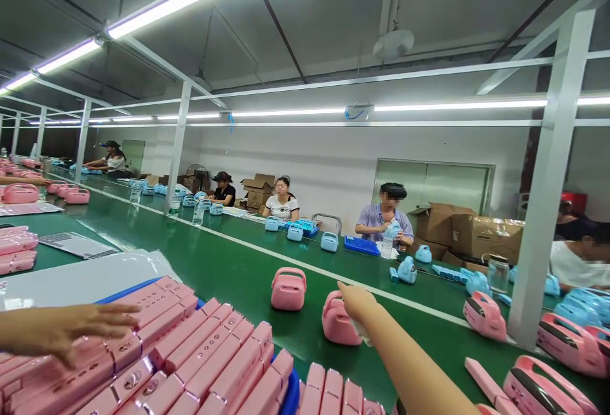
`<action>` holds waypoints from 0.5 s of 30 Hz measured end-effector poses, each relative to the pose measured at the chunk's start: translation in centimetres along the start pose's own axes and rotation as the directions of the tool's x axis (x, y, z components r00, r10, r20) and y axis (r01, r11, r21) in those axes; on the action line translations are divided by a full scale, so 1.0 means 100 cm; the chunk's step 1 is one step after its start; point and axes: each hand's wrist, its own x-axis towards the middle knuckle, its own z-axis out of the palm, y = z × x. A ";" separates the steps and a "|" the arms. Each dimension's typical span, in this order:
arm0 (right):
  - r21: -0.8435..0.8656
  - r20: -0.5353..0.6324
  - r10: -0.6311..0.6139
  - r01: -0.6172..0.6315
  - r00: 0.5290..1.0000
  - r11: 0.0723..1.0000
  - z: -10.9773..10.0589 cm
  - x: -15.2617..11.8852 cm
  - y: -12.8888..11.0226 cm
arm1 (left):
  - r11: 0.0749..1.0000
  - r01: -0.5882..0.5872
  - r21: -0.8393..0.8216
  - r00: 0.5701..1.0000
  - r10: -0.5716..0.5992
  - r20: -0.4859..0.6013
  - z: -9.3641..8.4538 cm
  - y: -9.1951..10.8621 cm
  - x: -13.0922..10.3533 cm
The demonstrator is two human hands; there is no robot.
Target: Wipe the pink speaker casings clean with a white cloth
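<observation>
My left hand [69,332] hovers over a pile of long pink plastic casing parts [204,351], fingers spread and holding nothing. These parts have shiny trim and button holes and lie in a blue tray [291,393]. At the middle of the green table, my right hand [358,304] is closed at the handle of a pink handled case [339,323], shaped like a small portable speaker. That case sits slightly tilted, partly covered by my hand. A small whitish bit shows under my right palm; I cannot tell what it is. Another pink case [288,289] stands upright just left.
Pink cases with dark fronts [548,386] stand at the right, near a white post [548,211]. Across the green table [229,253], several people work among light blue cases [329,241], a blue tray [361,245] and bottles. White sheets [95,278] lie at the left.
</observation>
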 end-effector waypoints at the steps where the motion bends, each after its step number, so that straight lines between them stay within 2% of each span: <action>1: -0.014 0.012 0.004 -0.003 1.000 1.000 0.003 0.002 -0.003 | 0.996 0.012 0.092 0.996 -0.003 -0.090 -0.015 -0.019 0.000; 2: -0.028 0.018 0.007 -0.006 1.000 1.000 0.004 0.003 -0.006 | 0.978 0.038 0.204 0.989 -0.007 -0.149 -0.024 -0.035 0.002; 4: -0.043 0.001 0.009 -0.009 1.000 0.999 0.004 0.000 -0.007 | 0.945 0.054 0.323 0.974 0.021 -0.226 -0.026 -0.056 0.009; 6: -0.029 -0.048 0.009 -0.010 0.999 1.000 -0.003 -0.008 -0.004 | 0.940 0.042 0.338 0.973 0.039 -0.227 -0.019 -0.064 0.018; 8: 0.015 -0.122 0.014 -0.012 0.992 1.000 -0.019 -0.020 0.003 | 0.952 0.031 0.304 0.979 0.033 -0.202 -0.012 -0.062 0.024; 11: 0.125 -0.255 0.017 0.016 0.967 0.992 -0.056 -0.053 0.017 | 0.966 0.035 0.254 0.976 0.021 -0.217 -0.004 -0.042 0.025; 13: 0.205 -0.341 0.005 0.070 0.940 0.976 -0.086 -0.085 0.026 | 0.978 0.034 0.204 0.961 0.024 -0.275 0.008 -0.015 0.021; 15: 0.278 -0.406 0.005 0.119 0.914 0.953 -0.112 -0.125 0.035 | 0.990 0.019 0.142 0.937 0.032 -0.347 0.033 0.022 0.017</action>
